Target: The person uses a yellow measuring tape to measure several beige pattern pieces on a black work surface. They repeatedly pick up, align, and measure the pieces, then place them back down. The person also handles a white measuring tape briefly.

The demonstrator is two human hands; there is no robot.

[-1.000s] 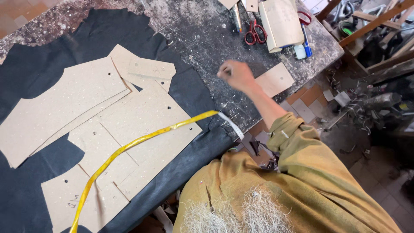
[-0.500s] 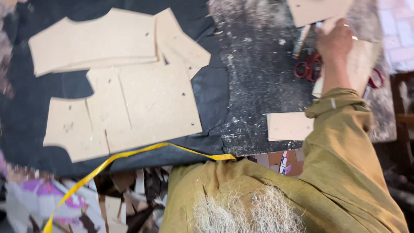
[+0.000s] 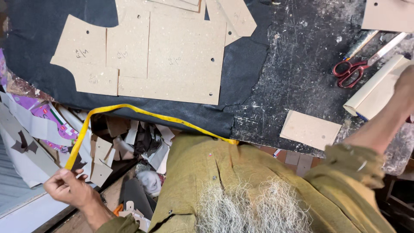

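**Left hand pinching the tape, right one half out of shot**

Watching the head feed here. My left hand (image 3: 71,187) is low at the bottom left, below the table edge, fingers closed in a pinch on the end of the yellow tape (image 3: 129,110). From there the tape runs up, arcs over along the table's front edge and disappears behind my shirt (image 3: 241,172) near the chest, so I'd guess it's draped round my neck and I'm just pulling the loose end aside. Wrist is bent back, palm sort of facing the camera.

Right hand (image 3: 407,84) is stretched far across the table to the right edge of the frame, arm nearly straight, sleeve bunched up at the wrist. It's resting on or by a cream roll (image 3: 373,92), but the fingers are cut off, so I can't tell if it's gripping. Red scissors (image 3: 351,71) sit just beside it. Cardboard patterns (image 3: 172,56) lie flat on black fabric (image 3: 246,64), with one small card (image 3: 310,129) apart near the table's edge.
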